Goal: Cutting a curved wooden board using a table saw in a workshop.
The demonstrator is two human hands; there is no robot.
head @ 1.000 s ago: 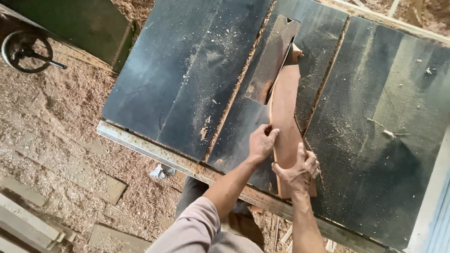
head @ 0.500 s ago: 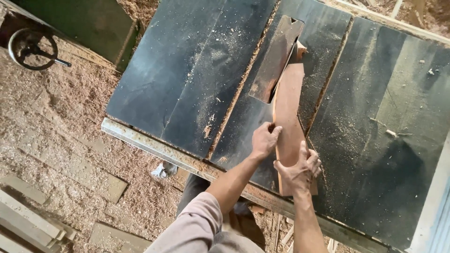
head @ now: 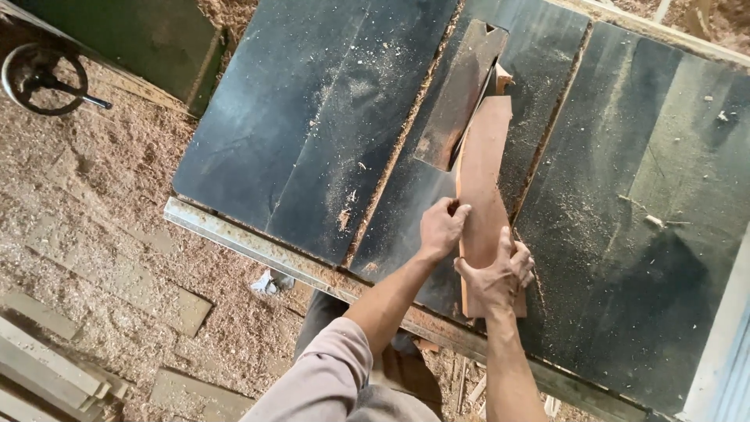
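Note:
A long reddish-brown wooden piece [head: 484,168] lies flat on the dark saw table [head: 297,133], running away from me beside the rust-coloured insert plate [head: 457,94]. My left hand [head: 440,228] presses its fingers against the piece's left edge. My right hand [head: 497,273] lies on top of the near end of the piece, fingers curled over it. A small offcut [head: 502,78] sits at the far end of the piece. The blade itself cannot be made out.
Sawdust covers the floor on the left, with wood scraps [head: 47,367] at the lower left. A black handwheel [head: 43,74] stands at the upper left. A pale rail [head: 723,328] borders the table's right side.
Both hands and the wooden piece have slid a little further away from me along the table, beside the insert plate.

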